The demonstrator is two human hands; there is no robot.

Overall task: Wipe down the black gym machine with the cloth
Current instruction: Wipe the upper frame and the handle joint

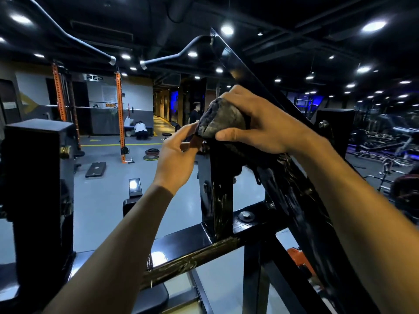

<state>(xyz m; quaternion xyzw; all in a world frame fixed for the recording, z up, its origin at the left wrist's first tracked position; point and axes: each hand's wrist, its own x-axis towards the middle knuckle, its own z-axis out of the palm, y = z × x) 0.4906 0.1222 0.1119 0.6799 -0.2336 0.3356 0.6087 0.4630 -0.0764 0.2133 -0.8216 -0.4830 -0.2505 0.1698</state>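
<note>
Behind our arms lies a dim gym hall with a pale grey floor (102,200), orange rack posts (120,109) and ceiling spotlights. We hold the dark grey bunched cloth (223,120) on top of the vertical black steel post (221,189) of the glossy black gym machine. Our right hand (256,123) is curled over the cloth from above and grips it, thumb under the front edge. Our left hand (175,159) pinches a small brownish tag or corner (196,141) at the lower left of the cloth. The long sloping black beam (292,177) runs from upper left to lower right, just beside the right grip, so we judge this hand is nearer for the next stroke along the beam.
</note>
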